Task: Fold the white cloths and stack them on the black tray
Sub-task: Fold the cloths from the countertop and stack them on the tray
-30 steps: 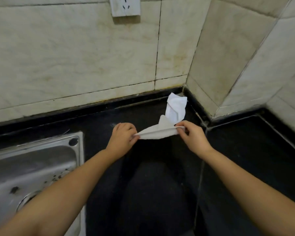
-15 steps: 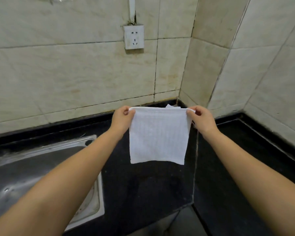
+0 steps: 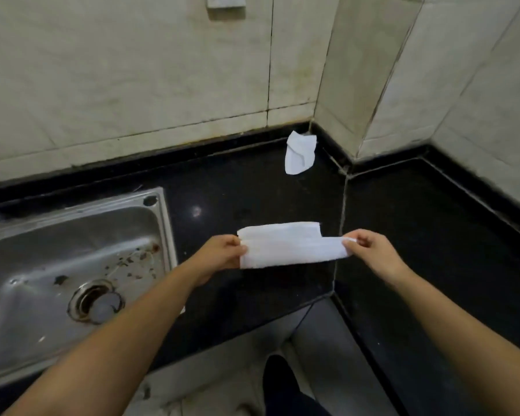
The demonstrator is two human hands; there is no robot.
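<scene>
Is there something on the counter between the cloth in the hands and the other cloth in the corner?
Nothing visible. Only bare black counter lies between the held cloth and the corner cloth.

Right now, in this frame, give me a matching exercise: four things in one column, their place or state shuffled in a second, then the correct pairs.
Things
1. folded white cloth
2. crumpled white cloth
3. steel sink
4. wall socket

Places or states
A. lying on the black counter near the wall corner
B. on the tiled wall, cut off by the top edge of the picture
C. stretched between the left hand and the right hand, each pinching an end
D. set into the counter at the left, with specks of debris in its basin

Pairs: 1-C, 2-A, 3-D, 4-B
</scene>
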